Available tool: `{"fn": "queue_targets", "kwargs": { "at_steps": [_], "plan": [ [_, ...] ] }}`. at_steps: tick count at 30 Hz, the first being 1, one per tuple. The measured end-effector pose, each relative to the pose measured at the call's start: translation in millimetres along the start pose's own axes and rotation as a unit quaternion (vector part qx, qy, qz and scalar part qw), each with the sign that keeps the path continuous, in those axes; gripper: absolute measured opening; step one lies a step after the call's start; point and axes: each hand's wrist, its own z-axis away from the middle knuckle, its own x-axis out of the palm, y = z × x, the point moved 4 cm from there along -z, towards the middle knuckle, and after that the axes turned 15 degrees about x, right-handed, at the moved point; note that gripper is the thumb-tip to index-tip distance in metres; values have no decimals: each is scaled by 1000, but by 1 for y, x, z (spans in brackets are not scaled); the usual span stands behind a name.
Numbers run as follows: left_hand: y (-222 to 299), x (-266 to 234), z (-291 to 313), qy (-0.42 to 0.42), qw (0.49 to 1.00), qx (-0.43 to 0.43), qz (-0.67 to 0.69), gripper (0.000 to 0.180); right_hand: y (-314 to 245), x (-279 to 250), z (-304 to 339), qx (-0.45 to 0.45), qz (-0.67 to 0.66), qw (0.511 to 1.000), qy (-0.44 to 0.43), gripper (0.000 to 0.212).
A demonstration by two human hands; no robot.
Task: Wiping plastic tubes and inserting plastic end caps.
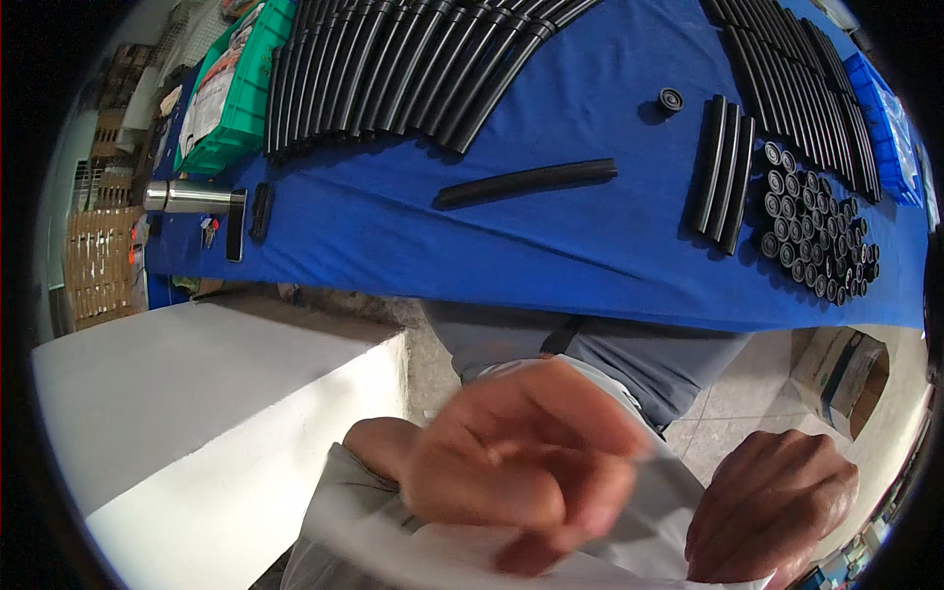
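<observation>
My left hand is raised in front of my light shirt, short of the blue-covered table. Its fingers are curled in and blurred by motion; whatever they may hold cannot be made out. Lower on the right is my right hand, back upward with bent knuckles and its fingers hidden. Neither hand touches the table. Beyond them, a single black tube lies crosswise on the blue cloth. A round black cap-like piece sits farther back. Three black tubes lie side by side, left of a cluster of round black pieces.
Rows of black tubes fill the back left, and more tubes the back right. A green crate, steel flask and phone are at left; a blue crate at right. Below stand a white ledge and carton.
</observation>
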Motion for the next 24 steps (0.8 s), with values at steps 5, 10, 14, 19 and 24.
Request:
{"fn": "queue_targets", "kwargs": {
  "at_steps": [5,10,14,19,24],
  "plan": [
    [-36,6,-14,-200,979,24,-36,74,-11,-5,18,-35,19,999,-18,26],
    [-54,37,-18,-133,943,245,180,80,-12,-18,26,-74,23,996,-43,31],
    [-59,44,0,-52,913,42,403,78,-3,-25,35,-92,25,995,-30,42],
    [-76,54,-3,-8,940,99,326,83,15,-49,45,-82,-31,996,-35,37],
    [-73,37,-10,-78,960,60,263,80,25,-64,49,-73,-49,996,11,42]
  ]
}}
